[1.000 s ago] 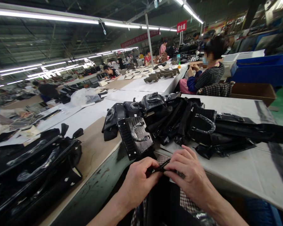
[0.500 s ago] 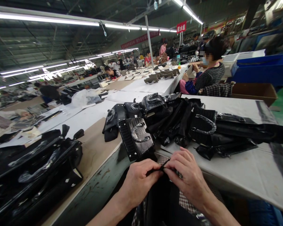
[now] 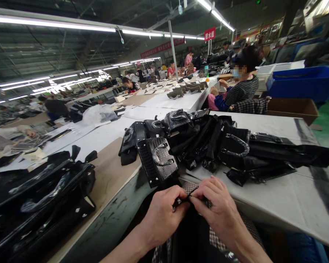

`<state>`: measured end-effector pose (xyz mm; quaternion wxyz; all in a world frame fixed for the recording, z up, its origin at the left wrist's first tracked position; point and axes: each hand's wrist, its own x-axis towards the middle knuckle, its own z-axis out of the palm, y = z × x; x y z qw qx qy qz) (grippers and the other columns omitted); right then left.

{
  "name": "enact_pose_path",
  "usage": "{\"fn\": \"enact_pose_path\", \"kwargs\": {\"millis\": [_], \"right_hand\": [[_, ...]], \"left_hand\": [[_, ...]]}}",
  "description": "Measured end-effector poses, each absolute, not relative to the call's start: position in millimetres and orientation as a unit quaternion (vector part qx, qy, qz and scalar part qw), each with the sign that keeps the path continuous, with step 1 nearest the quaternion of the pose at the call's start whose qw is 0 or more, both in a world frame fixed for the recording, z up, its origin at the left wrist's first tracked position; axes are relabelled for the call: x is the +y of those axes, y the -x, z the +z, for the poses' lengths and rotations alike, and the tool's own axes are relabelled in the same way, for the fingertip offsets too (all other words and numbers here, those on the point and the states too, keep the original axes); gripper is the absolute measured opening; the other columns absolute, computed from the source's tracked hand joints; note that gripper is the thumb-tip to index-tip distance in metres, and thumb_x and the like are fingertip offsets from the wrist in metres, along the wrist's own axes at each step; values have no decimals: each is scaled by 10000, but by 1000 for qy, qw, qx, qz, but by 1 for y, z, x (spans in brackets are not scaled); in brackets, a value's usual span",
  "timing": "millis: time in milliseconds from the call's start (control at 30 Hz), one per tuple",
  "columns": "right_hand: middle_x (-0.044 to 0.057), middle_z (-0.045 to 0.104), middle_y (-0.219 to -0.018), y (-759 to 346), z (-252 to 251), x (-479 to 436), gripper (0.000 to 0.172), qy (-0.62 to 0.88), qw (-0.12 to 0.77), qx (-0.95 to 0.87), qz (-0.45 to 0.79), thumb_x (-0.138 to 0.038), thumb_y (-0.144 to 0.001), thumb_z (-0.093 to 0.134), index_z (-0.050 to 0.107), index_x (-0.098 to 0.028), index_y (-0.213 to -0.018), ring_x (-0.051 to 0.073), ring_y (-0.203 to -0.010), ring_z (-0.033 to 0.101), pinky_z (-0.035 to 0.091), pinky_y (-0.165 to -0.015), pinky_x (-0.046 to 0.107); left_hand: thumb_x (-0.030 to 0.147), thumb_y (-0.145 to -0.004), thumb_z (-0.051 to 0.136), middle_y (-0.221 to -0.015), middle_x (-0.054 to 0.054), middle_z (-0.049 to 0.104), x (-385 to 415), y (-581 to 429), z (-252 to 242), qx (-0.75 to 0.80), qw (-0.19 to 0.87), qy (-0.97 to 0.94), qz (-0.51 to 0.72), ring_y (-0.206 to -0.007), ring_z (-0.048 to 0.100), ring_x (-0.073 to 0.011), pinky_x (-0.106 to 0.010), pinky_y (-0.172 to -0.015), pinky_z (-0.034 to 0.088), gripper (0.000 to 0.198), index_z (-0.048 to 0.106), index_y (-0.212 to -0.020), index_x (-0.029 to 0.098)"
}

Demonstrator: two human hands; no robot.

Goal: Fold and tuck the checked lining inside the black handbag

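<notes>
My left hand [image 3: 167, 210] and my right hand [image 3: 218, 204] meet at the lower middle, thumbs and forefingers pinched on the dark edge of a black bag [image 3: 193, 233]. The bag stands low in front of me, against my checked clothing, its lower part out of view. Just what lies between my fingertips is too small to make out beyond the black edge. Beyond my hands, a black crocodile-pattern handbag [image 3: 150, 171] with a plastic-wrapped handle leans at the table corner. Another handbag [image 3: 237, 146] lies to its right among soft black bag parts.
More black bags [image 3: 44, 204] are stacked on the table at the left. A co-worker [image 3: 241, 87] in a striped top sits across the white table [image 3: 279, 197]. Behind them are a blue bin [image 3: 304, 84] and a cardboard box [image 3: 293, 107]. Clear plastic [image 3: 98, 115] lies further back.
My hands stay pinched on the bag's edge and shift only slightly; the left fingers bend a little more. The view turns slightly. The bags on the tables stay put.
</notes>
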<state>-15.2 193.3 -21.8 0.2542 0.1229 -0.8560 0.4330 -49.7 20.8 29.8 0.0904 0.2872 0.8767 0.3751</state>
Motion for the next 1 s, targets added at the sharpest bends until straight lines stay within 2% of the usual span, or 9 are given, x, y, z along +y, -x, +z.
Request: {"fn": "enact_pose_path", "kwargs": {"millis": [133,267,367,467,533,633,733,833,1000], "right_hand": [[-51,602,-723,13,-15,192,171,-132,266,-856,424,-121,-837,658,594,-255,-752,184,-794,560,269,-1028,529],[-57,584,-712,14,-13,191,191,-131,264,-855,427,-84,-786,653,545,-241,-777,177,-761,558,295,-1016,547],[-29,579,-754,14,-12,192,233,-70,217,-854,468,-73,-741,627,480,-231,-831,203,-779,560,439,-835,473],[-15,576,-790,12,-14,193,183,-41,154,-836,526,-145,-816,575,471,-240,-933,207,-781,572,494,-709,401],[-15,579,-848,10,-20,194,249,-51,142,-812,564,-205,-857,568,449,-252,-1071,196,-827,600,532,-790,411],[30,562,-1074,6,-33,194,458,-37,177,-793,582,-251,-835,622,389,-267,-1229,203,-1018,610,547,-910,395],[70,518,-1250,3,-43,196,531,7,166,-797,581,-274,-800,667,403,-273,-1262,224,-1126,592,575,-876,356],[42,627,-1171,-2,-39,198,428,43,90,-798,594,-270,-791,665,500,-270,-1186,225,-1049,648,567,-878,375],[-19,732,-1012,-8,-25,203,287,52,61,-832,549,-261,-824,644,662,-295,-1108,217,-914,688,548,-870,364]], "left_hand": [[200,-735,732,-656,63,527,26,53,38,891,114,-262,353,-609,448,-110,-227,-570,342,210,523,-711,189],[170,-686,782,-632,89,494,32,56,42,894,126,-261,341,-589,420,-94,-219,-541,296,236,550,-725,189],[170,-725,772,-690,75,551,33,58,39,890,106,-295,332,-645,481,-101,-218,-589,320,178,595,-733,186],[156,-770,738,-725,61,587,32,61,34,886,87,-304,338,-681,529,-109,-219,-623,342,130,615,-737,182],[129,-789,713,-746,57,604,32,62,33,885,82,-303,343,-699,548,-111,-218,-639,354,110,625,-755,184],[114,-786,715,-758,56,617,32,65,33,883,90,-308,343,-710,560,-111,-215,-646,363,107,637,-765,185],[128,-791,717,-752,53,615,33,67,36,881,94,-323,332,-708,559,-110,-215,-636,362,87,652,-768,182],[186,-829,700,-767,44,621,33,71,36,871,99,-351,330,-715,566,-111,-212,-633,369,24,696,-846,203],[194,-870,661,-792,35,618,28,75,24,850,82,-388,347,-718,574,-108,-201,-646,396,230,702,-1078,282]]}}
